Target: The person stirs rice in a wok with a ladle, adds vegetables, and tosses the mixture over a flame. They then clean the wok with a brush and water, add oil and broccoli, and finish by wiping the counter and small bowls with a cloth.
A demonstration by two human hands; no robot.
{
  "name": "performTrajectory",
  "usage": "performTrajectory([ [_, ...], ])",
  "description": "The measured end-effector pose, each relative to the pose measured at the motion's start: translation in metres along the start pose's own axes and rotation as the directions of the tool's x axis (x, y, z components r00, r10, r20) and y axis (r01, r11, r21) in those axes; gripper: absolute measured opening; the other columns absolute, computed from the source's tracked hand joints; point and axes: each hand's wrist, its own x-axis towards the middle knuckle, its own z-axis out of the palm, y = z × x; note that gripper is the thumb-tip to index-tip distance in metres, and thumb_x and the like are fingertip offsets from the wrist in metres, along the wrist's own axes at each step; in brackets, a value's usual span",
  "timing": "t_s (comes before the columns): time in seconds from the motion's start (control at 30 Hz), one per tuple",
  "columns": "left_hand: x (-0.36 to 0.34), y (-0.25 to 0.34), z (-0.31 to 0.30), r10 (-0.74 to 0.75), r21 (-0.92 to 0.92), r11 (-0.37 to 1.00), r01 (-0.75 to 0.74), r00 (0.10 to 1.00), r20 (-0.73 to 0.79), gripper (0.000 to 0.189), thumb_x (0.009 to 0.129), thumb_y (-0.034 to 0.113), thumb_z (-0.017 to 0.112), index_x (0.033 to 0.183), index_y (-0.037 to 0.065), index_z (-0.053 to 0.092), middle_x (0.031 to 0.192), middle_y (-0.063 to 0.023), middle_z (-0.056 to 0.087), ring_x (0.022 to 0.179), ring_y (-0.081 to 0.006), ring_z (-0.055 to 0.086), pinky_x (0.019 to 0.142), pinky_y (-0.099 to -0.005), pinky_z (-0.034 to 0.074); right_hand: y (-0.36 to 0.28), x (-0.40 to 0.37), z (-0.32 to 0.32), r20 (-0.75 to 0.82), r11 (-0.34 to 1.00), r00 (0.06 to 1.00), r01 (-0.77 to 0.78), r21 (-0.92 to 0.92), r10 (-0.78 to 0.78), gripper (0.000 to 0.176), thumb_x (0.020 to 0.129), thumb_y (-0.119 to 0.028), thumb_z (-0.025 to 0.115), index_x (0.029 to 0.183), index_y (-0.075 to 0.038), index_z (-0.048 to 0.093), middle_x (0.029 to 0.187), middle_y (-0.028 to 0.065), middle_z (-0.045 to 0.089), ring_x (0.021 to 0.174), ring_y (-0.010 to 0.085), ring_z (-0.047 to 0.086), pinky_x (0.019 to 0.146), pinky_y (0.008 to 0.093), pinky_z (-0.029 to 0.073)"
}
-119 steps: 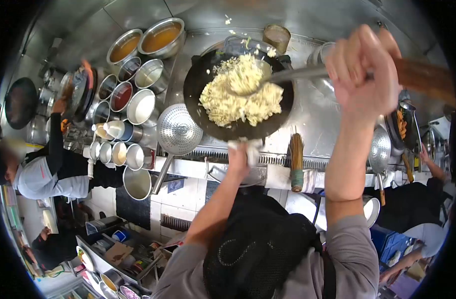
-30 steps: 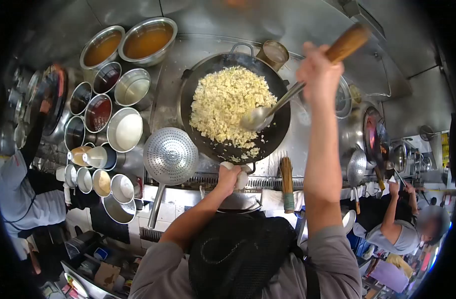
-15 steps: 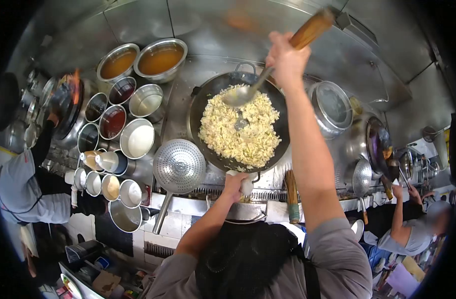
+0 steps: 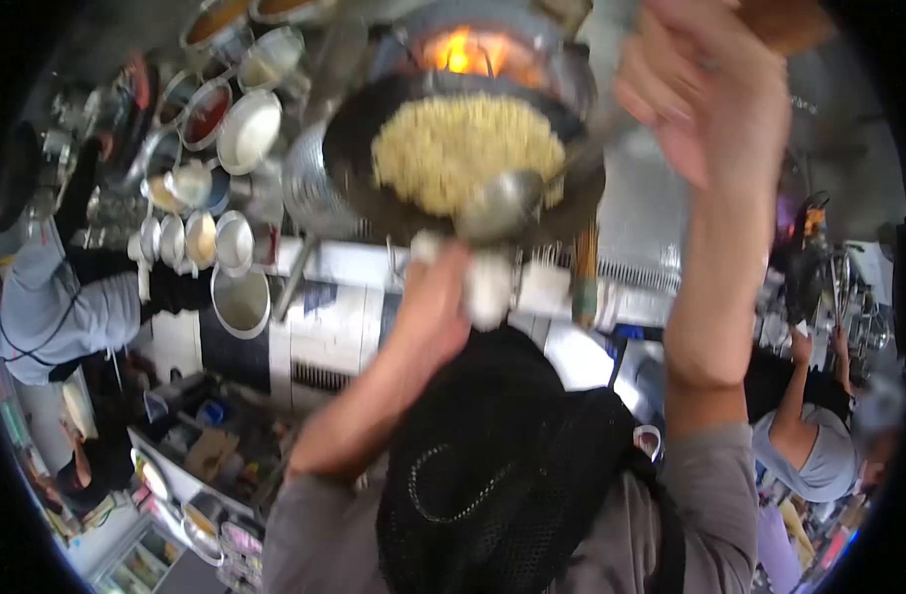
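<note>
A dark wok (image 4: 344,163) holds a heap of yellowish fried rice (image 4: 453,148) and is lifted and tilted, with its burner's orange flame (image 4: 463,51) showing behind it. My left hand (image 4: 438,297) is closed on a white cloth (image 4: 489,289) at the wok's near edge; the handle beneath is hidden. Up at the right, my right hand (image 4: 715,94) grips the ladle's wooden handle (image 4: 790,22), which is partly cut off by the view. The ladle's metal bowl (image 4: 503,206) rests over the near side of the rice, blurred by motion.
Sauce and seasoning pots (image 4: 250,134) stand to the left. A perforated strainer (image 4: 314,183) lies partly behind the wok. Right of the wok, a bamboo brush (image 4: 585,277) stands at the counter edge. Co-workers are at the far left (image 4: 67,297) and far right (image 4: 819,445).
The wok has come off the burner towards me, baring the flame. The ladle has moved to the near side of the rice. My right hand looks nearer and further right; the whole view has shifted.
</note>
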Motion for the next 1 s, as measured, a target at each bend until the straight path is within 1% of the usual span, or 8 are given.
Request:
performTrajectory([
  [0.1, 0.071, -0.067, -0.021, 0.164, 0.235, 0.962, -0.141, 0.983, -0.077, 0.024, 0.094, 0.009, 0.048, 0.113, -0.007, 0.049, 0.099, -0.0188, 0.062, 0.089, -0.0268, 0.065, 0.071, -0.04, 0.056, 0.084, -0.005, -0.012, -0.276, 0.993, 0.96, 0.079, 0.087, -0.053, 0.023, 0.089, -0.011, 0.062, 0.07, -0.008, 0.051, 0.048, -0.0029, 0.042, 0.032, 0.0099, 0.033, 0.031, 0.0247, 0.026],
  [0.23, 0.034, -0.101, -0.079, 0.14, 0.14, 0.978, -0.153, 0.985, 0.102, 0.039, 0.092, 0.0, 0.045, 0.131, 0.001, 0.041, 0.12, -0.0171, 0.059, 0.095, -0.0233, 0.065, 0.074, -0.0324, 0.057, 0.074, -0.041, -0.035, -0.143, 0.97, 0.959, 0.243, -0.018, -0.243, 0.037, 0.09, -0.019, 0.067, 0.063, -0.01, 0.043, 0.05, -0.0041, 0.042, 0.042, 0.0046, 0.035, 0.042, 0.0241, 0.03],
  [0.37, -0.015, -0.031, 0.004, -0.006, -0.081, 0.997, 0.004, 1.0, -0.029, 0.026, 0.091, 0.007, 0.048, 0.111, -0.008, 0.052, 0.095, -0.021, 0.065, 0.079, -0.0274, 0.067, 0.071, -0.0424, 0.057, 0.055, -0.088, -0.026, -0.047, 0.936, 0.954, 0.281, -0.209, -0.297, 0.026, 0.095, -0.003, 0.052, 0.071, -0.009, 0.045, 0.049, -0.0021, 0.032, 0.04, 0.0078, 0.031, 0.041, 0.0278, 0.031],
  [0.5, 0.074, -0.079, -0.015, 0.166, 0.101, 0.983, -0.152, 0.976, -0.144, 0.022, 0.091, 0.007, 0.049, 0.11, -0.005, 0.053, 0.102, -0.0167, 0.063, 0.086, -0.0247, 0.065, 0.075, -0.0416, 0.056, 0.149, -0.005, -0.048, -0.254, 0.933, 0.906, 0.287, -0.218, -0.338, 0.034, 0.089, -0.011, 0.066, 0.062, -0.008, 0.044, 0.053, -0.0043, 0.046, 0.049, 0.0043, 0.041, 0.044, 0.0223, 0.032],
  [0.63, 0.073, -0.092, -0.039, 0.486, -0.018, 0.874, -0.486, 0.871, 0.068, 0.035, 0.09, -0.002, 0.045, 0.125, 0.002, 0.044, 0.112, -0.0174, 0.062, 0.1, -0.0292, 0.065, 0.079, -0.0426, 0.058, 0.048, 0.032, -0.033, -0.175, 0.902, 0.886, 0.429, -0.046, -0.43, 0.031, 0.088, -0.002, 0.057, 0.062, -0.01, 0.041, 0.051, -0.0031, 0.033, 0.041, 0.0073, 0.029, 0.04, 0.0267, 0.028],
  [0.7, 0.115, -0.089, -0.049, 0.331, 0.045, 0.943, -0.329, 0.941, -0.07, 0.036, 0.087, -0.003, 0.044, 0.121, 0.005, 0.045, 0.104, -0.0166, 0.065, 0.082, -0.028, 0.067, 0.064, -0.0421, 0.058, 0.004, 0.043, -0.031, -0.114, 0.882, 0.875, 0.47, -0.024, -0.47, 0.031, 0.088, -0.006, 0.057, 0.062, -0.01, 0.041, 0.049, -0.0021, 0.032, 0.039, 0.0087, 0.027, 0.039, 0.0272, 0.027],
  [0.87, 0.189, -0.042, -0.031, 0.262, -0.018, 0.965, -0.261, 0.963, 0.057, 0.027, 0.086, -0.003, 0.047, 0.113, 0.001, 0.049, 0.1, -0.0154, 0.064, 0.083, -0.0258, 0.065, 0.063, -0.0402, 0.055, 0.047, 0.088, -0.02, -0.35, 0.876, 0.804, 0.445, -0.185, -0.481, 0.028, 0.085, -0.009, 0.067, 0.066, -0.01, 0.046, 0.052, 0.0003, 0.042, 0.039, 0.0109, 0.037, 0.037, 0.0291, 0.031],
  [1.0, 0.191, -0.043, -0.043, 0.226, 0.05, 0.973, -0.226, 0.974, 0.012, 0.038, 0.084, -0.006, 0.048, 0.121, 0.001, 0.044, 0.108, -0.0142, 0.061, 0.092, -0.0268, 0.065, 0.075, -0.0407, 0.056, 0.163, 0.09, -0.034, -0.243, 0.992, 0.964, 0.086, -0.091, -0.106, 0.032, 0.083, -0.005, 0.066, 0.062, -0.008, 0.043, 0.055, -0.0031, 0.046, 0.047, 0.0062, 0.043, 0.043, 0.0244, 0.035],
])
